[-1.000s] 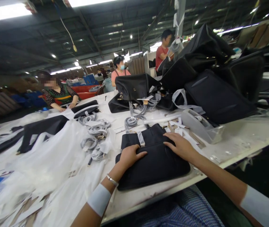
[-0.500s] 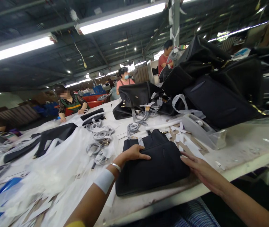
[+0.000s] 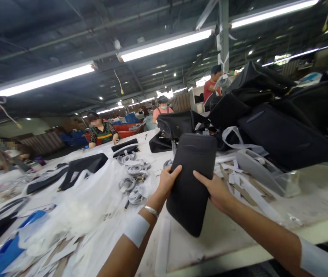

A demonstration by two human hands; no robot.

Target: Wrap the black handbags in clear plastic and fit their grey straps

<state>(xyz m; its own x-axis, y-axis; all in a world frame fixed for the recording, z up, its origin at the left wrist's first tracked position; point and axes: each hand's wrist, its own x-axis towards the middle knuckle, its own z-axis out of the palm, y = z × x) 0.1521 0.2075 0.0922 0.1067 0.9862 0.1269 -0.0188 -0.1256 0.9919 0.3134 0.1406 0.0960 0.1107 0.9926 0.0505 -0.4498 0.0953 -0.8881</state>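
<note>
1. Head view, the hold: a black bag stood tilted over the near part of the table, long side up; could not tell whether its lower end touched the tabletop. Left hand on its left edge, right hand on its right. Gripping both sides probably kept the soft body steady.
2. Head view, fingers: each thumb lay on the bag's near face, tips pointing inward, apart from each other. The bag appeared pinched between thumbs and fingers; the other fingers were largely hidden, so their spread could not be told.
3. Head view, surroundings: coiled straps lay left of the bag, paper strips and a clear plastic holder right, perhaps for easy reach. Piled bags rose behind, seemingly leaving the near edge for handling.
</note>
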